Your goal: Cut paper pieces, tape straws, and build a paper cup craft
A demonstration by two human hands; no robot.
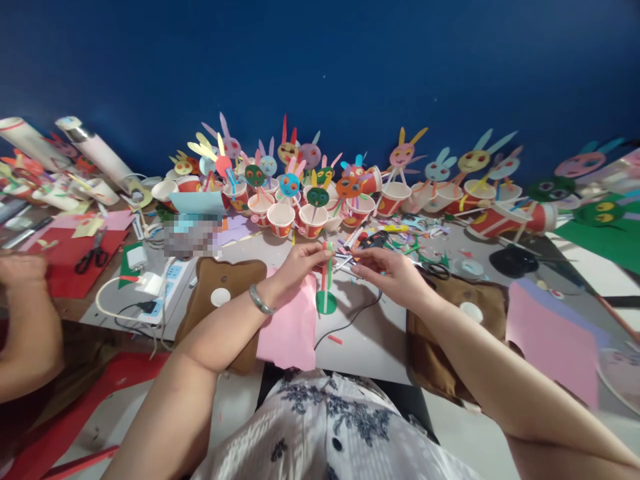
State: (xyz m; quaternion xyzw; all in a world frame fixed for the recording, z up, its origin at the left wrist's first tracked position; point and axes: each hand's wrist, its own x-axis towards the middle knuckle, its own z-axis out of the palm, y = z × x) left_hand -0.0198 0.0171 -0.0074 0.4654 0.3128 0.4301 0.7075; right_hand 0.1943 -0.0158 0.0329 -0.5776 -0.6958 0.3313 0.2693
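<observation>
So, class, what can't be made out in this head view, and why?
Head view:
Pixelated patch: contents masked.
Co-worker's hand: cut off by left edge.
Right hand's grip: too small to tell what, if anything, it pinches.
Right-side brown pad: partly hidden by forearm.

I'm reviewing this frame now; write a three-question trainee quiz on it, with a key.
1. Which has a bangle at its wrist: the left hand or the right hand?
2. True or false: in the picture, the green disc appears above the left hand.
3. The scissors on the picture's left lie on: A) pink paper; B) red paper; C) a brown cushion.

Key: 1. The left hand. 2. False; it appears below. 3. B.
</observation>
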